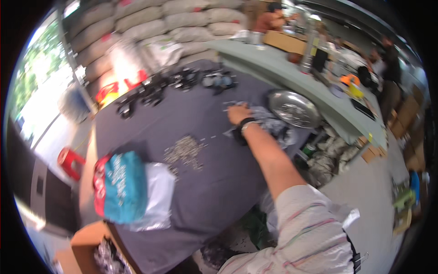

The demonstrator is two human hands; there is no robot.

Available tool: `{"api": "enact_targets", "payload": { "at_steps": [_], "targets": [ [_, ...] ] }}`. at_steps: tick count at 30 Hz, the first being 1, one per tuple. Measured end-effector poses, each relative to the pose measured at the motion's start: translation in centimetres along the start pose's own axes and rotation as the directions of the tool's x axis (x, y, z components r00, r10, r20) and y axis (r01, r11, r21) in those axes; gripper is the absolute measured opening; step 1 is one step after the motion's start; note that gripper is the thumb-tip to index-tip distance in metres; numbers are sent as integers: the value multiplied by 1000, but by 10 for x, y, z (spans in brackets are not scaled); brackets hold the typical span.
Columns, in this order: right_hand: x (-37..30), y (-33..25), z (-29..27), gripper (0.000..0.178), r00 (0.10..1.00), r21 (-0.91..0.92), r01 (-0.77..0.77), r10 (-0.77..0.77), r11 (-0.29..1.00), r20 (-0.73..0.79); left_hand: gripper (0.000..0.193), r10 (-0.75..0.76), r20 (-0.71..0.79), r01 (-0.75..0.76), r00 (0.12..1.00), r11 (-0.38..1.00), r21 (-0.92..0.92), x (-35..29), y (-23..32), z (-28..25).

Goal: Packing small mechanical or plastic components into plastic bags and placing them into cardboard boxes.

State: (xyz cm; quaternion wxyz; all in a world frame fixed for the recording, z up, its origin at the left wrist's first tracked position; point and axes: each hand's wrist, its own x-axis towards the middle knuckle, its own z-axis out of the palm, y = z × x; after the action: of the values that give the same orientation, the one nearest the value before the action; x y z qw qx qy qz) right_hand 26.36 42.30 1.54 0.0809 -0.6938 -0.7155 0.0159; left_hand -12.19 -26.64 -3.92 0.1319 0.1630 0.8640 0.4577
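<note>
Some crumpled, translucent plastic (pixel 270 122) lies by the right hand (pixel 238 113), grip unclear; left hand unseen.

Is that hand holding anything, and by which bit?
It can't be told: the right hand is by the clear plastic, but blur hides any grip.

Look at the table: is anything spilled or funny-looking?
Maybe the little silvery pieces: they lie loose in a heap on the dark cloth, with a few trailing off to the right, so they look a bit spilled. They could be there on purpose, though. Nothing looks clearly broken.
</note>
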Motion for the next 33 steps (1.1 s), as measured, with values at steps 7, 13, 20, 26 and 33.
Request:
{"api": "enact_targets", "payload": {
  "at_steps": [7,13,20,26,33],
  "targets": [
    [22,30,4,22,981,-87,121,-132,989,-144,21,-158,48,161,986,983,-83,16,37,28],
    [11,24,0,18,895,-223,305,-358,926,-265,35,-75,-31,77,997,994,76,19,57,29],
    [-80,-25,-63,12,689,50,613,-503,788,-521,14,713,-138,-724,687,655,-217,-3,192,91],
    [-206,-32,-74,21,833,861,141,-528,489,163,36,903,127,-785,411,421,-455,-32,302,251],
    [-242,-28,-57,21,680,894,-111,-623,434,387,15,934,282,-894,218,307,-327,-44,302,357]
  ]
}}
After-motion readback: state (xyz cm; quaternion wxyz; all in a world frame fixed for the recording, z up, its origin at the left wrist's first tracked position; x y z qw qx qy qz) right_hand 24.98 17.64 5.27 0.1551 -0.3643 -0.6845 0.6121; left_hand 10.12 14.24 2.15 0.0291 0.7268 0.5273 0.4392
